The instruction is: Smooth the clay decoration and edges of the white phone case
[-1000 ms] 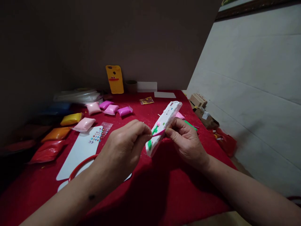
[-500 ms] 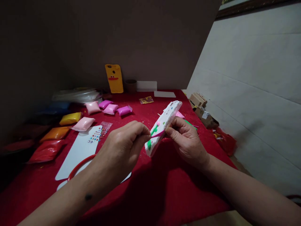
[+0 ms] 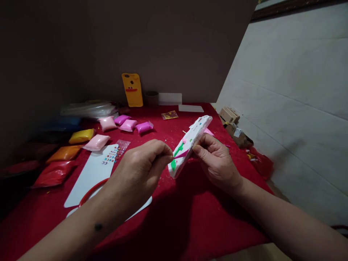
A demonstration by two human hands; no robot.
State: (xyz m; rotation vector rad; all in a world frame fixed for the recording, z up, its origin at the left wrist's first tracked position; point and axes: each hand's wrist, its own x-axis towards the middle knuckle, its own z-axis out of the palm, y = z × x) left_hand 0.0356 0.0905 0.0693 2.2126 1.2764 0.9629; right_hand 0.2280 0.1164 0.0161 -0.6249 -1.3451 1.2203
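My right hand (image 3: 217,161) grips a white clay-covered phone case (image 3: 190,139), tilted on edge above the red cloth, with green and pink clay shapes on its face. My left hand (image 3: 143,166) is closed in a pinch on the end of a thin pink tool (image 3: 182,154), whose tip rests against the case near the green shapes. Both hands hover over the middle of the red-covered table (image 3: 185,221).
Pink, magenta, orange, yellow and red clay packets (image 3: 96,142) lie at the left. A white board (image 3: 91,174) carries a rhinestone sticker sheet (image 3: 115,154). A yellow phone case (image 3: 132,90) leans on the back wall. Small boxes (image 3: 231,121) sit off the right edge.
The white case has tipped slightly more on edge and both hands shifted a touch. Little else differs.
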